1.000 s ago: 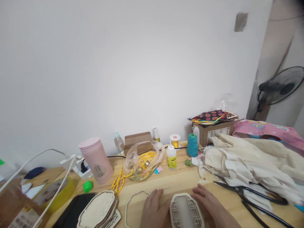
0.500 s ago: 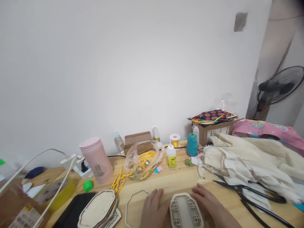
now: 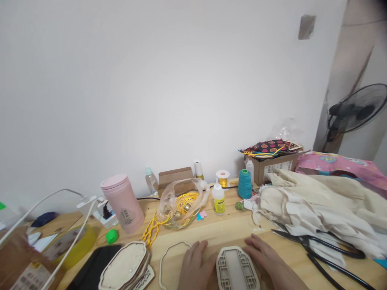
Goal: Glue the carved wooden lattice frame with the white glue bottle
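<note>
A pale wooden lattice panel with rounded corners and a plain centre strip lies on the table at the bottom middle. My left hand rests beside its left edge, fingers stretched out and the thumb close to the panel. On the other side lies my right hand, its fingers extended along the panel's right edge. Whether either hand presses on the panel, I cannot tell. A thin wooden outline frame is left of my left hand, partly covered by it. Farther left is a stack of wooden plaques.
Black scissors and crumpled cream cloth lie to the right. Behind my hands stand a glue bottle, a teal thread cone and a plastic bag of yellow cord. A pink tumbler and a phone are left.
</note>
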